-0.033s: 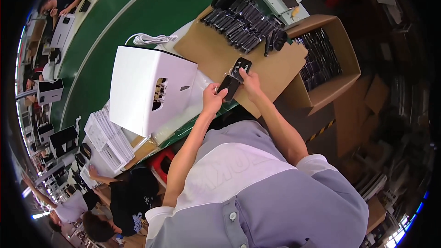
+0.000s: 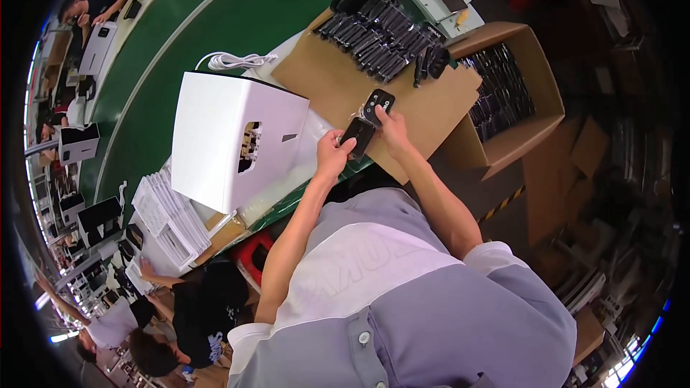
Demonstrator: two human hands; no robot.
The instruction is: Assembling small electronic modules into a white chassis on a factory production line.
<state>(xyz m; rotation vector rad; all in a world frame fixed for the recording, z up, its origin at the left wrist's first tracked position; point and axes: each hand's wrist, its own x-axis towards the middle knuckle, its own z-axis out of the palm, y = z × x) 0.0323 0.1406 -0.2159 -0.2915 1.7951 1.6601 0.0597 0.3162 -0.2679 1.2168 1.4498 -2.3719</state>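
My left hand (image 2: pixel 333 152) is closed on a flat, glossy black slab (image 2: pixel 357 136) in clear wrap, thumb on top. It may be the back of a remote control. My right hand (image 2: pixel 391 131) pinches a small black remote control (image 2: pixel 378 103) with round buttons, its thumb on the face. The two pieces are close together, end to side, above the brown cardboard sheet (image 2: pixel 323 75). Farther off on that sheet lies a pile of wrapped black remotes (image 2: pixel 377 36). The fingers under both pieces are hidden.
A white appliance housing (image 2: pixel 215 140) with a side opening stands to the left, a coiled white cable (image 2: pixel 237 62) behind it. To the right is an open carton (image 2: pixel 550 97) of wrapped black pieces. White frames (image 2: pixel 169 219) are stacked lower left; co-workers sit beyond.
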